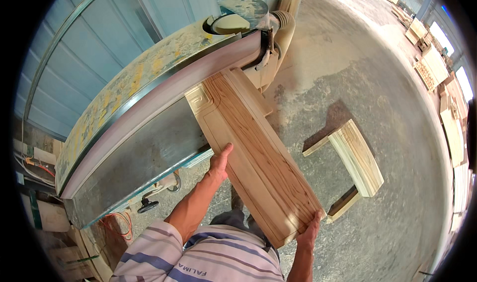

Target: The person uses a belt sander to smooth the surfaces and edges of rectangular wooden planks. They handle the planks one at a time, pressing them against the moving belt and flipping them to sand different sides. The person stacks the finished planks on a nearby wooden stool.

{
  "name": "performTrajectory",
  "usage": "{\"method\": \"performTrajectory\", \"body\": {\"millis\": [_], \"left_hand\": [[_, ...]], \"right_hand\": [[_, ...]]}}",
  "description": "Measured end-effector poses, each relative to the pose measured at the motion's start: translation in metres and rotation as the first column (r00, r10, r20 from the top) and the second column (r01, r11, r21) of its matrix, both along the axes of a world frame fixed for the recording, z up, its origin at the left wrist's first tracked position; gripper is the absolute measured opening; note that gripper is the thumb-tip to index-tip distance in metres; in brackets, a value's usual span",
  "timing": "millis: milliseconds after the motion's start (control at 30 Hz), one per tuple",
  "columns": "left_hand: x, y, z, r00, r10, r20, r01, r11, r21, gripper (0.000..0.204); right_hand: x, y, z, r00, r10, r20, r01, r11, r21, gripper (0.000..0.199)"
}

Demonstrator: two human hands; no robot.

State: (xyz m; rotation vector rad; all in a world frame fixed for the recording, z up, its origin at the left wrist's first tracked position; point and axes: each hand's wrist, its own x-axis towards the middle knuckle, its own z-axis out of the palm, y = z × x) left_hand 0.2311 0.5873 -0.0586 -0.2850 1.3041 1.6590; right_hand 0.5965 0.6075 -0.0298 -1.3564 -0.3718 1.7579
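A long wooden panel (248, 143) with dark grain, a grooved border and a carved corner lies slantwise in front of me. My left hand (218, 165) grips its near left edge about midway, thumb on top. At the near right corner, my right hand (309, 231) is closed on the panel's end. The far end rests over the metal table (144, 145) of a long belt sander, close to its pinkish abrasive belt (134, 108). Whether the panel's end touches the belt, I cannot tell. The fingers under the panel are hidden.
Right of the panel, a moulded wooden piece (357, 158) sits across wooden supports on the concrete floor. A ribbed hose (284, 21) hangs at the sander's far end. A black-handled knob (147, 205) juts below the table. Wood stacks (432, 71) line the far right.
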Motion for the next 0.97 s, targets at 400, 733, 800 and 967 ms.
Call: {"method": "performTrajectory", "body": {"millis": [400, 733, 800, 967], "left_hand": [[0.001, 0.002, 0.005, 1.0, 0.001, 0.022, -0.001, 1.0, 0.007, 0.07], [0.004, 0.006, 0.021, 0.999, -0.005, -0.036, 0.002, 0.997, -0.078, 0.073], [0.003, 0.004, 0.015, 0.999, -0.004, -0.05, 0.001, 0.999, -0.049, 0.074], [0.013, -0.007, -0.011, 0.989, -0.05, -0.14, 0.048, 0.999, -0.018, 0.084]], "right_hand": [[-0.005, -0.002, 0.007, 1.0, -0.013, 0.007, 0.013, 1.0, 0.026, 0.057], [0.0, 0.0, -0.001, 0.999, 0.002, 0.042, -0.004, 0.998, 0.057, 0.06], [-0.003, -0.002, 0.0, 0.997, -0.016, 0.075, 0.01, 0.998, 0.07, 0.062], [0.009, -0.007, -0.002, 0.993, -0.02, 0.12, 0.008, 0.995, 0.103, 0.064]]}}
